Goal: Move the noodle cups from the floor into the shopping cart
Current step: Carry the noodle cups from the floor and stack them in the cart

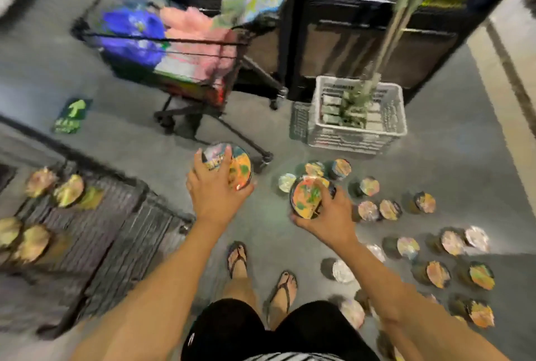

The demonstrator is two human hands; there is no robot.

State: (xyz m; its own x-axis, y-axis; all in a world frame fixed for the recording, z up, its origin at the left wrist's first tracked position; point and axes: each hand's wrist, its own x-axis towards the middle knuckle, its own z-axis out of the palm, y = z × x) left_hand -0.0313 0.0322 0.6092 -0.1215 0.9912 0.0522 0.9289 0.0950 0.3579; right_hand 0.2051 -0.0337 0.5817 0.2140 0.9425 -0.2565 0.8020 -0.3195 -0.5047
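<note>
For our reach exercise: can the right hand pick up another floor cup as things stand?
Probably not yet: the right hand grips a cup, so its grip is full, though floor cups lie close by with nothing between.

Your two bare forearms rise from the bottom corners of the frame and converge toward its middle, wrists roughly in line with the arms. Your left hand sits just left of centre, its back to the camera. Its fingers are spread and curled over the top of a noodle cup, with the thumb reaching under the cup's lower right edge. Your right hand is lower and right of centre. It grips a second noodle cup from the lower right, fingers hooked over the rim, thumb along the near side. Motion blur hides finer finger detail.
</note>
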